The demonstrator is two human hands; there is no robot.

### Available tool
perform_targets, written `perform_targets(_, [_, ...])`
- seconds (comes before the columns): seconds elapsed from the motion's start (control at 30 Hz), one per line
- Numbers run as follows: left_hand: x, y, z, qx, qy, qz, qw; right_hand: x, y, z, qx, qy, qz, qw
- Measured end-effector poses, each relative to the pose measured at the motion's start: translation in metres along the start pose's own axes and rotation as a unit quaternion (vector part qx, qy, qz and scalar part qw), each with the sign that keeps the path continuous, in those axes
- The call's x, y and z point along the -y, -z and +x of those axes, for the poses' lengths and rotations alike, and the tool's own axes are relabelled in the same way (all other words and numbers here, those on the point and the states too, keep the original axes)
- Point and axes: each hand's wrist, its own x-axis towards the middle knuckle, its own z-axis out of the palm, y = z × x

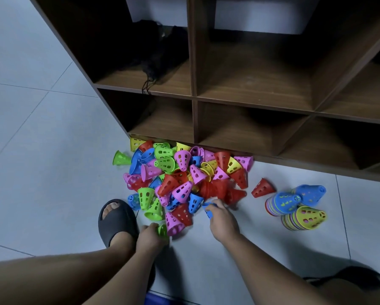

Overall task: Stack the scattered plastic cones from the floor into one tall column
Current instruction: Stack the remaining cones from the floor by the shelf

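Loose cones (pixel 180 179): heaped on floor (pixel 41 172) against shelf unit (pixel 250 95). Green cone (pixel 162 230) is gripped by left hand (pixel 148 236); blue cone (pixel 208 209) is clasped by right hand (pixel 222 221). Stacked columns (pixel 294 205) are laid rightward.

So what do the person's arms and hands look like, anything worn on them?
Both forearms are bare: no sleeves show. The left hand and right hand wear no gloves, and no rings, watch or bracelet show. Fingers are blurred, so small details cannot be told.
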Motion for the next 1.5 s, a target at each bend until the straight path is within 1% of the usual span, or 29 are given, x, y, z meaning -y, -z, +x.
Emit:
perform_targets(0.13, [-0.008, -0.011, -0.006, 0.010, 0.000, -0.004, 1.000, 0.005, 0.004, -0.009, -0.012, -0.026, 0.011, 1.000])
perform_targets(0.23, [-0.011, -0.017, -0.012, 0.024, 0.011, 0.009, 1.000, 0.002, 0.002, -0.020, -0.052, -0.090, 0.078, 0.992])
perform_targets(0.37, [-0.015, -0.029, -0.023, 0.048, 0.019, 0.019, 0.998, -0.010, -0.003, -0.032, -0.078, -0.171, 0.168, 0.968])
perform_targets(0.5, [-0.025, -0.045, -0.038, 0.087, 0.028, 0.026, 0.996, -0.027, -0.014, -0.038, -0.049, -0.262, 0.244, 0.932])
perform_targets(0.6, [-0.030, -0.058, -0.053, 0.108, 0.019, 0.030, 0.993, -0.042, -0.027, -0.047, -0.024, -0.294, 0.291, 0.910])
perform_targets(0.67, [-0.034, -0.067, -0.059, 0.132, 0.006, 0.025, 0.991, -0.040, -0.022, -0.060, -0.001, -0.302, 0.285, 0.910])
perform_targets(0.73, [-0.042, -0.072, -0.063, 0.144, -0.014, 0.017, 0.989, -0.046, -0.026, -0.066, 0.032, -0.304, 0.250, 0.919])
perform_targets(0.8, [-0.052, -0.074, -0.066, 0.139, -0.037, -0.003, 0.990, -0.057, -0.035, -0.064, 0.049, -0.307, 0.205, 0.928])
perform_targets(0.9, [-0.071, -0.072, -0.075, 0.129, -0.055, -0.017, 0.990, -0.075, -0.055, -0.053, 0.066, -0.322, 0.184, 0.926])
perform_targets(1.07, [-0.092, -0.067, -0.086, 0.072, -0.080, 0.020, 0.994, -0.055, -0.043, -0.063, 0.087, -0.313, 0.271, 0.906])
perform_targets(1.2, [-0.097, -0.066, -0.087, 0.040, -0.092, 0.035, 0.994, -0.053, -0.043, -0.067, 0.105, -0.295, 0.286, 0.906])
perform_targets(1.3, [-0.101, -0.063, -0.086, 0.031, -0.107, 0.052, 0.992, -0.060, -0.045, -0.064, 0.103, -0.301, 0.293, 0.902])
perform_targets(1.37, [-0.104, -0.062, -0.083, 0.027, -0.122, 0.054, 0.991, -0.078, -0.057, -0.048, 0.087, -0.307, 0.291, 0.902])
perform_targets(1.43, [-0.108, -0.062, -0.079, 0.026, -0.129, 0.047, 0.990, -0.081, -0.047, -0.036, 0.051, -0.296, 0.254, 0.920])
perform_targets(1.5, [-0.110, -0.059, -0.078, 0.012, -0.132, 0.034, 0.991, -0.063, -0.015, -0.034, 0.010, -0.258, 0.213, 0.942])
